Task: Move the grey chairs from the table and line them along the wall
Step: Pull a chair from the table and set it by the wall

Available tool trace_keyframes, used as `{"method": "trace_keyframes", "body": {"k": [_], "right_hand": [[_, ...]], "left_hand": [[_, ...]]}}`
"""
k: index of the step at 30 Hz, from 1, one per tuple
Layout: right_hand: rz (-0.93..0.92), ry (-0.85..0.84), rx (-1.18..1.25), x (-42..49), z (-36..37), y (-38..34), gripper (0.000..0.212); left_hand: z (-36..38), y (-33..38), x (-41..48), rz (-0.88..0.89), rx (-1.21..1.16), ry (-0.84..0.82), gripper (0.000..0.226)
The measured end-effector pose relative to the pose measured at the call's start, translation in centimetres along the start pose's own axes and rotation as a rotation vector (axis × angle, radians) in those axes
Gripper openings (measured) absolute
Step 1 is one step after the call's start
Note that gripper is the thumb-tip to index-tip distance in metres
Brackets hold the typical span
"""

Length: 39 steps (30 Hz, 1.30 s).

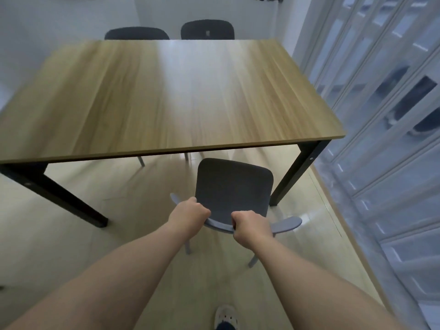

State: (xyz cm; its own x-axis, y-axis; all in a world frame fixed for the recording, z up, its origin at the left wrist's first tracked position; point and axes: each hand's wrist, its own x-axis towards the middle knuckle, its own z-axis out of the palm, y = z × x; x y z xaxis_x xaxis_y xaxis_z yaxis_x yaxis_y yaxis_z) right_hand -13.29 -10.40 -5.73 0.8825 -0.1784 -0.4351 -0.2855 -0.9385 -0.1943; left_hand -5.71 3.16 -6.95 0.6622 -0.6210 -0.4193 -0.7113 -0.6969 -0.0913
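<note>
A grey chair (234, 186) stands on the floor at the near side of the wooden table (166, 91), its seat just clear of the table's edge. My left hand (190, 214) and my right hand (252, 228) both grip the curved top of its backrest. Two more grey chairs (137, 33) (207, 29) stand at the table's far side against the back wall; only their backrests show above the tabletop.
Black table legs (71, 201) (297, 172) flank the near chair. A white folding partition (381, 139) runs along the right. White walls close the far end and the left. Light wood floor (119, 234) spreads around me; my shoe (226, 316) shows at the bottom.
</note>
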Motion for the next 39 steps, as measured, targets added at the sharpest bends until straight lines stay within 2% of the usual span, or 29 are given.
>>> {"method": "trace_keyframes", "body": {"k": [5, 11, 19, 30, 34, 39], "right_hand": [[0.0, -0.01, -0.012, -1.4, 2.3, -6.0, 0.017], [0.019, -0.013, -0.014, -3.0, 5.2, -15.1, 0.006], [-0.021, -0.069, -0.035, -6.4, 8.9, -27.3, 0.02], [-0.05, -0.101, -0.122, -13.7, 14.6, -36.8, 0.019], [-0.046, -0.122, -0.126, -16.6, 16.3, -39.3, 0.019], [-0.025, -0.116, -0.132, -17.5, 18.1, -44.3, 0.018]], "left_hand": [[2.6, -4.3, -4.1, -0.02, -0.047, 0.026, 0.027], [5.9, -11.2, -9.9, 0.021, -0.028, 0.056, 0.029], [10.8, -19.7, -18.8, 0.001, -0.038, 0.07, 0.025], [17.1, -22.9, -31.5, -0.055, -0.015, 0.081, 0.02], [19.0, -23.5, -35.3, -0.039, 0.011, 0.05, 0.021], [20.3, -27.6, -37.9, 0.003, 0.002, 0.048, 0.022]]}}
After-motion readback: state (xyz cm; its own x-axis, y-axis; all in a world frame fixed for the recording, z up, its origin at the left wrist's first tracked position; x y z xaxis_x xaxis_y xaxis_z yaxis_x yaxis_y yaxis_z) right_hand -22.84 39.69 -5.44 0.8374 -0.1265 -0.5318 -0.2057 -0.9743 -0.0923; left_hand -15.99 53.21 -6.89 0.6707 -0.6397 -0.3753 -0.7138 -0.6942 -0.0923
